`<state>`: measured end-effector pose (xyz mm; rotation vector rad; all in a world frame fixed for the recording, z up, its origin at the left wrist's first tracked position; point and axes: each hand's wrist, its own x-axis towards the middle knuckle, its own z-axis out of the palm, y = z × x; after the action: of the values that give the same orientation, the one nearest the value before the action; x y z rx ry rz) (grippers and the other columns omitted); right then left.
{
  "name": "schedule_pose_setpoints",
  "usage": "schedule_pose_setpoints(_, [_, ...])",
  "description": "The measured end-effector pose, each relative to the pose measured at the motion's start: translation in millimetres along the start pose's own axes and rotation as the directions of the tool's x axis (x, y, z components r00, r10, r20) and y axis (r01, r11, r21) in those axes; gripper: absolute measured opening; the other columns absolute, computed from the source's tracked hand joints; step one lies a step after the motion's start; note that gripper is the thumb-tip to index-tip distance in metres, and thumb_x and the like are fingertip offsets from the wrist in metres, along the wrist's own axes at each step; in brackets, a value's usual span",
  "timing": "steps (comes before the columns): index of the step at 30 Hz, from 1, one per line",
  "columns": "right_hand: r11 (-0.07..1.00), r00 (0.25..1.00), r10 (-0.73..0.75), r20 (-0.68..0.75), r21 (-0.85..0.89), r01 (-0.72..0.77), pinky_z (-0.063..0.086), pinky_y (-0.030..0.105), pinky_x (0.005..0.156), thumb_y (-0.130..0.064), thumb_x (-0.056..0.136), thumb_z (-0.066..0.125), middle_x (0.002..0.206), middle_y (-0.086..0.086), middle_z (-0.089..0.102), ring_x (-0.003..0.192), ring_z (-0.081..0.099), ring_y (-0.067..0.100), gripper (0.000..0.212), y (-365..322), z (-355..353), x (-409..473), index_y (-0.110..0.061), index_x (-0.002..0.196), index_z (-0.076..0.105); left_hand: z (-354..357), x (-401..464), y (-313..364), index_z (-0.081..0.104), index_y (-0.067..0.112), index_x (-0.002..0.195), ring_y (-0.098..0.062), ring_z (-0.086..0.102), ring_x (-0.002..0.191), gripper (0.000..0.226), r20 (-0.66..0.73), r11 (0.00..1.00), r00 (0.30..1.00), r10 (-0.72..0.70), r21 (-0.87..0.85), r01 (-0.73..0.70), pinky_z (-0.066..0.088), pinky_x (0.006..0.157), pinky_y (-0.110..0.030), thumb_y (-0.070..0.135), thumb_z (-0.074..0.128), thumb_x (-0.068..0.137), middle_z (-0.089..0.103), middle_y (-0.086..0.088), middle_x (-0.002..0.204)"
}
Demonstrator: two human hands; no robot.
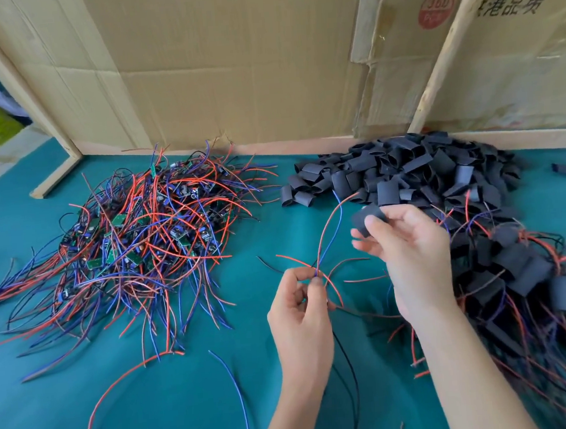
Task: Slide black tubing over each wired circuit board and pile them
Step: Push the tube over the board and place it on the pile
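- Low in the centre of the frame, the left hand (300, 310) rises from the bottom edge, forearm upright, thumb and fingertips pinching a bunch of red and blue wires (330, 234) that fan upward
- Right of it, the right hand (408, 255) is raised higher, palm turned left, thumb and fingers gripping a black tube piece (367, 220)
- At left centre on the green cloth (186, 388) lies the tangle of bare wired boards (142, 237)
- At upper right sits the heap of black tubing (416, 171); sleeved boards (527, 277) pile at the right edge
- Cardboard (231, 67) fills the top
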<state>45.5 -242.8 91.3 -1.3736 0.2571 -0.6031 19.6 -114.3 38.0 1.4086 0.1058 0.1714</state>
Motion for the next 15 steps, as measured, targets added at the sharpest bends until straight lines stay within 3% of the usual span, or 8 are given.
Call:
schedule_pose_setpoints(5, [0.997, 0.991, -0.007, 0.133, -0.069, 0.017, 0.061, 0.028, 0.070, -0.005, 0.094, 0.070, 0.085, 0.007, 0.079, 0.076, 0.076, 0.022, 0.009, -0.6, -2.9, -2.7, -0.011, 0.099, 0.077, 0.2, -0.5, 0.7, 0.063, 0.022, 0.082, -0.017, 0.044, 0.048, 0.025, 0.020, 1.000, 1.000, 0.001, 0.026, -0.002, 0.036, 0.055, -0.030, 0.006, 0.056, 0.100, 0.056, -0.006, 0.062])
schedule_pose_setpoints(8, [0.989, 0.990, -0.041, 0.138, -0.132, 0.060, 0.058, 0.024, 0.068, -0.010, 0.087, 0.077, 0.084, 0.000, 0.079, 0.067, 0.076, 0.020, 0.012, 0.3, 1.2, -7.1, -0.021, 0.085, 0.080, -0.7, -1.1, 1.7, 0.063, 0.023, 0.082, -0.016, 0.047, 0.048, 0.026, 0.033, 0.999, 0.999, 0.002, 0.040, -0.004, 0.039, 0.055, -0.030, 0.006, 0.056, 0.100, 0.057, -0.004, 0.063])
schedule_pose_setpoints(11, [0.998, 0.999, -0.019, 0.044, -0.053, 0.022, 0.056, 0.024, 0.067, -0.007, 0.078, 0.080, 0.087, 0.002, 0.078, 0.063, 0.071, 0.018, 0.015, -0.1, 2.2, -5.9, -0.019, 0.068, 0.080, -0.8, -2.0, 1.8, 0.063, 0.025, 0.081, -0.015, 0.047, 0.047, 0.027, 0.040, 0.999, 0.999, 0.000, 0.043, -0.002, 0.038, 0.055, -0.030, 0.007, 0.056, 0.100, 0.057, -0.004, 0.063])
schedule_pose_setpoints(15, [0.999, 0.997, -0.035, -0.065, 0.033, 0.037, 0.054, 0.026, 0.069, 0.000, 0.076, 0.074, 0.067, 0.004, 0.072, 0.091, 0.076, 0.016, 0.027, -6.8, -13.4, 5.8, -0.016, 0.054, 0.072, -0.4, -2.1, 1.8, 0.063, 0.025, 0.081, -0.014, 0.047, 0.046, 0.027, 0.040, 0.999, 0.999, -0.018, 0.033, 0.016, 0.036, 0.055, -0.030, 0.007, 0.056, 0.100, 0.056, -0.003, 0.063])
